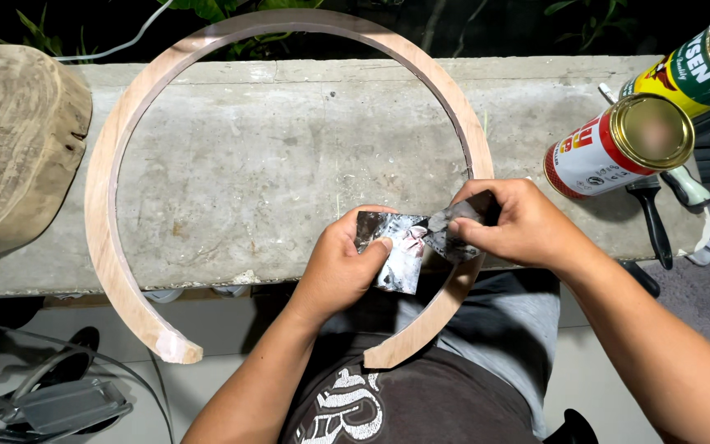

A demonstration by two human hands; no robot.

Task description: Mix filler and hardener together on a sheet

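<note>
A large open wooden ring (100, 205), pale with a darker inner face, lies on a concrete bench (289, 164); its two cut ends overhang toward me. My left hand (343, 267) pinches a glossy printed scrap of paper (400, 263) near the ring's right arm. My right hand (511, 222) grips a crumpled dark piece (447, 234) that touches the same scrap. Both hands sit over the ring's lower right section.
A rough tree-stump slab (10, 140) rests at the bench's left end. Two metal cans (622, 144) (696, 66) lie at the right, beside black-handled tools (655, 218). A folded metal object (59, 403) lies on the floor lower left. Dark foliage stands behind the bench.
</note>
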